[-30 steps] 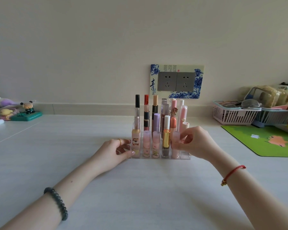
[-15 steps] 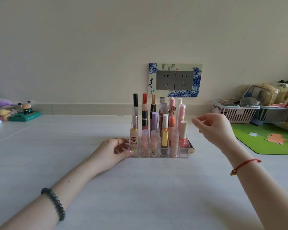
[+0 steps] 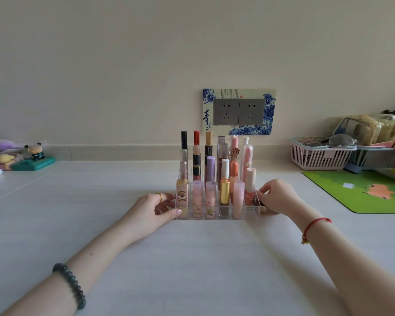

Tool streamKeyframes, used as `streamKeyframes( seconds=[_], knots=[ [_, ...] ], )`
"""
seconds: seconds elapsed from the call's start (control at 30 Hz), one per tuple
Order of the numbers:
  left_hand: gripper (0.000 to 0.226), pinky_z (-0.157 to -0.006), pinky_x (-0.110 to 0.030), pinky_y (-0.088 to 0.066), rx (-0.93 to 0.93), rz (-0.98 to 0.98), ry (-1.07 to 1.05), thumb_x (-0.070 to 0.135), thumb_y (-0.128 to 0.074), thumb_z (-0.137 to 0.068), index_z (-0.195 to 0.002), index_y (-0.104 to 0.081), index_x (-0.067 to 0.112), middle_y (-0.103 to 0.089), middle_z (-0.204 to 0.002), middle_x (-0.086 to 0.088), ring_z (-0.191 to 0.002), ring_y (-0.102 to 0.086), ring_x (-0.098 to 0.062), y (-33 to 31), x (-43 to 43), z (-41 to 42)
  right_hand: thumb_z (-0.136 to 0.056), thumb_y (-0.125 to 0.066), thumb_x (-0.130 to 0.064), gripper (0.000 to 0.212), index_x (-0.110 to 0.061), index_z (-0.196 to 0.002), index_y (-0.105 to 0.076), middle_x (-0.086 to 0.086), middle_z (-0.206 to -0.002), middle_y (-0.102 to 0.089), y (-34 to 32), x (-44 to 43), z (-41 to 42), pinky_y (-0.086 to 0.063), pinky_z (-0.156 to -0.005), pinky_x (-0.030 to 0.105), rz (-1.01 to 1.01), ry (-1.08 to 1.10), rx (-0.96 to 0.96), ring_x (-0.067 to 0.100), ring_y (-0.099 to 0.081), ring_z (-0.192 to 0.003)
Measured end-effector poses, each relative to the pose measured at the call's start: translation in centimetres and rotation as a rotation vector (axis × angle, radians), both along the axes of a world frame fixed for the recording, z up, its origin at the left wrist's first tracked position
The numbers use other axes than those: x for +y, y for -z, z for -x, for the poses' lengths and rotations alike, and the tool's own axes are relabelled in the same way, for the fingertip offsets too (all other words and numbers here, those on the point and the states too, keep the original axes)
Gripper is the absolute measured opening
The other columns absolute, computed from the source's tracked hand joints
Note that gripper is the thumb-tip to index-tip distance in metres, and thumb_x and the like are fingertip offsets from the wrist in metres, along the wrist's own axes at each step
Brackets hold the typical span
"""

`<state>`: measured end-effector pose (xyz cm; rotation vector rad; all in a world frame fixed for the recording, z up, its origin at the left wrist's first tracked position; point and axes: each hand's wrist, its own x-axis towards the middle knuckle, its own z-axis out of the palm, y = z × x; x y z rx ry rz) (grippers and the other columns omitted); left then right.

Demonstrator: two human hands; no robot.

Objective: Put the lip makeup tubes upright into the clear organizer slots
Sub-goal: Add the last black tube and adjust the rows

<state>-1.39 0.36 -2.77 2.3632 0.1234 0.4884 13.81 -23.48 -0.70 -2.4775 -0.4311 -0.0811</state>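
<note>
One loose tube [image 3: 263, 209] is all I can find outside the organizer [image 3: 251, 213], which stands in the middle of the table [image 3: 203, 258], well in from every edge. The tube lies flat just beside the organizer's right wall, near its front right corner. Its long axis runs front to back along that wall; a pale round end points toward me and the dark body disappears under the right hand [image 3: 281, 197]. That hand is plainly the nearer one. It sits directly over the tube with its fingers curled down against the wall, but I cannot tell whether they have closed on the tube or only touch it. The left hand [image 3: 155, 210] is on the far side of the rack, gripping the organizer's front left corner, thumb on the front face and fingers bent round the left wall. I read that as bracing it. The upright tubes [image 3: 224, 195] fill the rows, and the front right slot [image 3: 250, 207] looks empty to me, right next to the loose tube. My judgement is that the coming move turns on swinging that front-to-back axis up to vertical, then lowering the tube into the slot just to its left.
</note>
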Motion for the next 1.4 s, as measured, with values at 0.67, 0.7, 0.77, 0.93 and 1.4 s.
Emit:
streamKeyframes(
  seconds=[0.67, 0.7, 0.77, 0.93, 1.4],
  knots=[
    [0.026, -0.07, -0.014, -0.046, 0.012, -0.008, -0.015, 0.022, -0.066, -0.081, -0.107, -0.064, 0.019, -0.071, -0.088, 0.002, -0.081, -0.065, -0.018, 0.1, 0.1, -0.1, -0.077, -0.066, -0.015, 0.021, -0.008, -0.097, -0.063, 0.007, -0.088, -0.066, -4.0, -3.2, 1.6, -0.047, -0.069, 0.029, -0.079, -0.064, -0.192, 0.024, -0.061, -0.082],
    [0.027, -0.069, -0.013, -0.045, 0.015, -0.008, -0.013, 0.023, -0.066, -0.081, -0.108, -0.063, 0.019, -0.07, -0.088, 0.002, -0.079, -0.064, -0.015, 0.1, 0.2, -0.1, -0.076, -0.066, -0.014, 0.023, -0.009, -0.098, -0.061, 0.005, -0.088, -0.065, -4.2, -3.3, 1.8, -0.047, -0.073, 0.03, -0.113, -0.088, -0.207, 0.023, -0.061, -0.084],
    [0.029, -0.07, -0.014, -0.045, 0.019, -0.009, -0.013, 0.023, -0.066, -0.081, -0.109, -0.063, 0.018, -0.07, -0.089, 0.002, -0.079, -0.063, -0.014, 0.1, 0.3, -0.2, -0.076, -0.067, -0.013, 0.023, -0.01, -0.098, -0.059, 0.001, -0.086, -0.063, -4.6, -3.2, 2.3, -0.046, -0.074, 0.029, -0.162, -0.127, -0.245, 0.018, -0.061, -0.078],
    [0.027, -0.071, -0.015, -0.045, 0.01, -0.016, -0.01, 0.023, -0.066, -0.081, -0.108, -0.063, 0.018, -0.071, -0.093, -0.002, -0.088, -0.065, -0.022, 0.2, 0.3, -0.2, -0.079, -0.063, -0.009, 0.021, -0.016, -0.097, -0.054, -0.007, -0.084, -0.06, -5.2, -3.2, 2.9, -0.042, -0.06, 0.016, -0.28, -0.224, -0.345, 0.0, -0.059, -0.069],
    [0.025, -0.075, -0.019, -0.046, -0.003, -0.013, -0.011, 0.022, -0.066, -0.081, -0.106, -0.063, 0.018, -0.071, -0.097, -0.005, -0.093, -0.065, -0.023, 0.1, 0.1, -0.2, -0.069, -0.072, -0.01, 0.024, -0.01, -0.092, -0.063, 0.002, -0.086, -0.068, -5.0, -2.2, 4.0, -0.053, -0.073, 0.029, -0.251, -0.301, -0.174, 0.017, -0.067, -0.077]
  ],
)
